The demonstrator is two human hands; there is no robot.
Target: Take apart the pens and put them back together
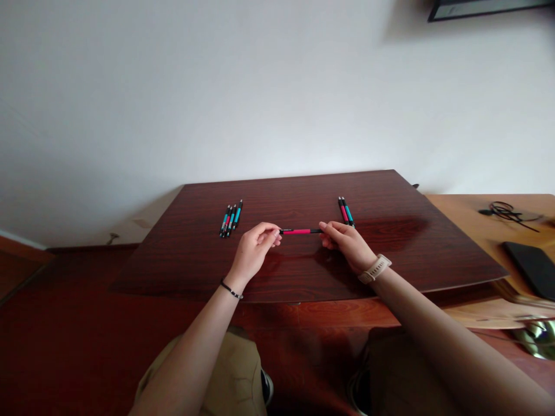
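Observation:
A pink and black pen [296, 231] lies level between my two hands, above the dark brown table [299, 196]. My left hand [259, 242] pinches its left end between thumb and fingers. At the other end, my right hand [340, 240] has its thumb and fingers closed on the black tip. Left of my left hand lies a group of several pens [231, 219], mostly turquoise and black with some pink. Just beyond my right hand, a pair of pens [346, 212], one pink and one turquoise, rests side by side on the table.
A lighter wooden table [468, 222] adjoins on the right, bearing a coiled black cable [505, 211] and a black phone-like slab [531, 268]. The white wall [277, 98] rises behind the dark table. A dark-framed object [481, 8] hangs at upper right.

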